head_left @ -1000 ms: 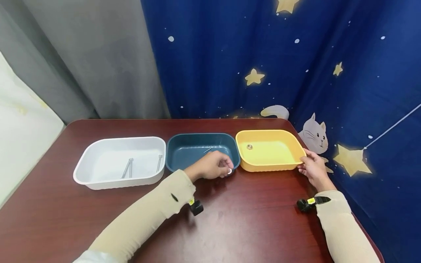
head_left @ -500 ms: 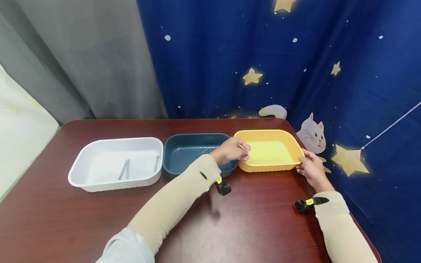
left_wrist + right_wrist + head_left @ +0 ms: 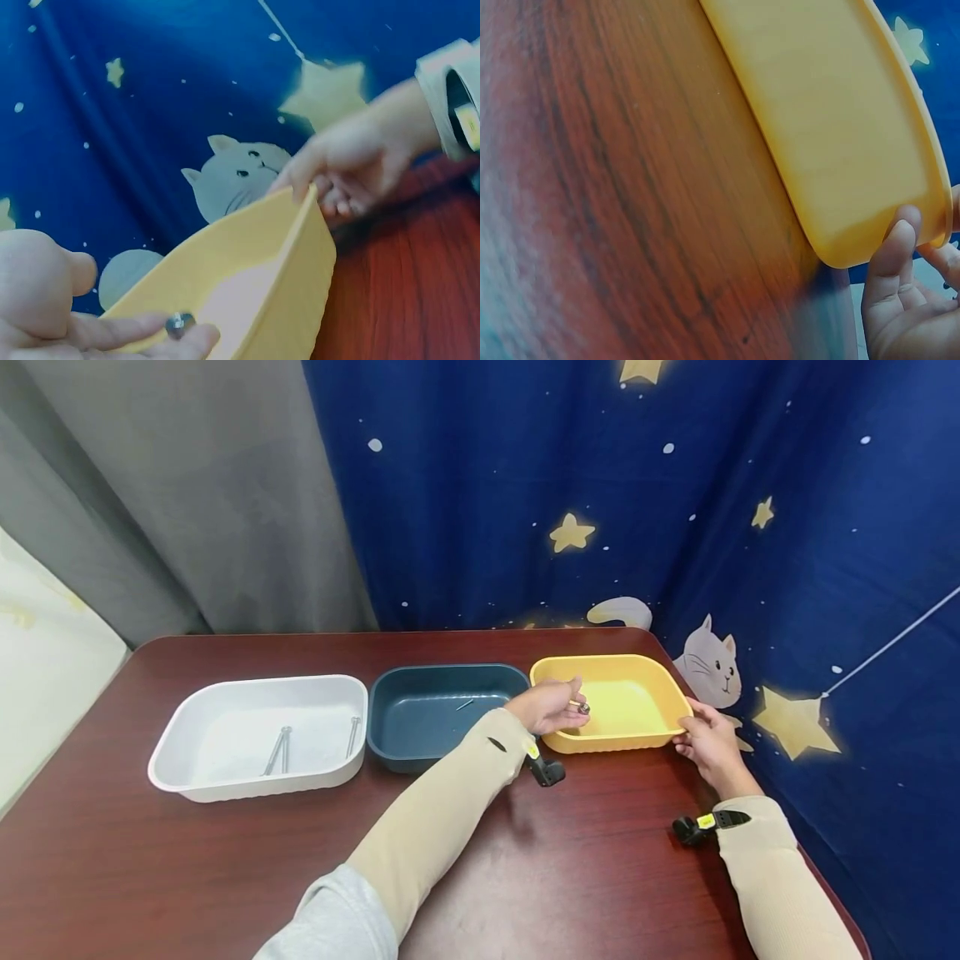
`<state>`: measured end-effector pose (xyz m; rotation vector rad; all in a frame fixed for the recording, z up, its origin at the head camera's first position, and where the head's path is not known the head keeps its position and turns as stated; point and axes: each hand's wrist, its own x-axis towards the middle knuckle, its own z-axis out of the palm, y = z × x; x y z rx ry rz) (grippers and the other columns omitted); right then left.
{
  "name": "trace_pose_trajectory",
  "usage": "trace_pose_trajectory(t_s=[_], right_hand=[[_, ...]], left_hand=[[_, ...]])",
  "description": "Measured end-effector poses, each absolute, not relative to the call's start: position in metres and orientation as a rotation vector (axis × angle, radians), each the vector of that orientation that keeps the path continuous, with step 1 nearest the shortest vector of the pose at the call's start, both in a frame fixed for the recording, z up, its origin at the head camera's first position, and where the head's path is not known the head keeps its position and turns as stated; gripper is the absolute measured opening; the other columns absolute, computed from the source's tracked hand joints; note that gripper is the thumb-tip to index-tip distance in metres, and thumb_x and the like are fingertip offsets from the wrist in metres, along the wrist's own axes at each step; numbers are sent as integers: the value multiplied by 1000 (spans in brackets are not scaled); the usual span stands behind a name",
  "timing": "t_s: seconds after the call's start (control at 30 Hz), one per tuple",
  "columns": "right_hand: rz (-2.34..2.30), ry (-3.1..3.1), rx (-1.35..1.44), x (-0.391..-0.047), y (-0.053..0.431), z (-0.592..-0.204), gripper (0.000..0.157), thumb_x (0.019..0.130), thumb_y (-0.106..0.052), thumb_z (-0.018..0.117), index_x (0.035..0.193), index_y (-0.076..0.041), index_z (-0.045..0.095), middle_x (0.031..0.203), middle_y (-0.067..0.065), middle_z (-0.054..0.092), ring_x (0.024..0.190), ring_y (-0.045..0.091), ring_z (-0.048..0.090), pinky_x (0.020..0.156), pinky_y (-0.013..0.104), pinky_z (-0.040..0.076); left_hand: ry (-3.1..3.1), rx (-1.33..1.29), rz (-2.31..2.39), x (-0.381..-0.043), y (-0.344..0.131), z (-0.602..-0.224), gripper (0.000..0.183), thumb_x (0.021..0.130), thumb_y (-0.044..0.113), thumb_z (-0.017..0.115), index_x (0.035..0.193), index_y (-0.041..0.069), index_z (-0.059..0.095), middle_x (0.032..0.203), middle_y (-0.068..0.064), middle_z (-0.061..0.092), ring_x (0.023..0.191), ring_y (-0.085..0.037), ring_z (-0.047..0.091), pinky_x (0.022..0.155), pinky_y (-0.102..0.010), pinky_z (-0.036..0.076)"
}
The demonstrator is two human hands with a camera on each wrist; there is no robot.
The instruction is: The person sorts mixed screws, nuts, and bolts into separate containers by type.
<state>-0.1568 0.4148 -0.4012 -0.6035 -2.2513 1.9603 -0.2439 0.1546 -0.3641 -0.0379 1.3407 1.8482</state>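
My left hand (image 3: 553, 705) is over the left part of the yellow bin (image 3: 637, 727), fingers stretched out and thumb raised apart from them. A small metal nut (image 3: 180, 325) sits at the fingers, close to the fingertips, in the left wrist view. With my right hand (image 3: 712, 745) I grip the bin's right end, thumb (image 3: 896, 247) on the near side and other fingers around the rim. The part of the bin's floor behind my left hand is hidden.
A dark blue bin (image 3: 405, 714) with a thin screw (image 3: 465, 704) stands left of the yellow one. Farther left, a white bin (image 3: 225, 718) holds several long bolts (image 3: 277, 752). All stand on a reddish-brown table (image 3: 600, 860), with a curtain (image 3: 480, 527) behind.
My left hand has moved right, from the blue bin's near edge to over the yellow bin. Its fingers have straightened and the thumb has lifted away. My right hand keeps its grip.
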Motion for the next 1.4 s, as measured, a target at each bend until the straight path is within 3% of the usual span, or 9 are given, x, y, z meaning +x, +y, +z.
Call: trace_pose_trajectory(t_s=[0.23,0.4,0.5,0.73,0.97,1.4], right_hand=[[1957,-2258,-588,-157,410,-401,57,99,-10,47,152,-4,25,102,4,50,62,8,55,58,20,52],[1956,-2263,-568,-157,408,-400,57,99,-9,47,152,-3,25,104,6,50,62,8,54,58,20,51],[1971,-2252,-565,-158,408,-399,58,99,-8,47,152,-3,25,104,6,50,62,8,54,58,20,51],[1979,-2253,-563,-160,407,-394,58,99,-9,46,152,-4,25,106,7,49,63,8,54,58,20,52],[2013,-2220,-584,-160,408,-394,58,99,-10,46,153,-6,24,109,5,47,62,8,54,57,20,51],[2069,-2149,-609,-154,410,-400,60,99,-11,49,153,-8,24,110,3,47,62,8,53,54,19,50]], left_hand=[[1050,-336,1975,-245,160,-365,94,96,58,40,149,-12,7,154,-32,10,143,-39,16,114,-43,20],[993,-404,2011,-244,158,-365,93,96,61,40,154,1,0,160,-19,-5,145,-31,7,115,-47,17],[993,-398,2006,-243,156,-363,93,95,63,38,155,3,-1,161,-15,-8,146,-31,3,115,-47,17],[981,-345,1990,-242,145,-356,95,96,66,30,152,-6,3,157,-28,7,144,-39,14,115,-43,20],[1163,-62,1908,-236,125,-350,84,99,60,31,149,-7,22,153,-26,24,138,-40,31,110,-42,32],[1468,366,1617,-208,54,-339,78,101,57,21,143,-7,36,140,-27,47,126,-40,49,103,-48,40]])
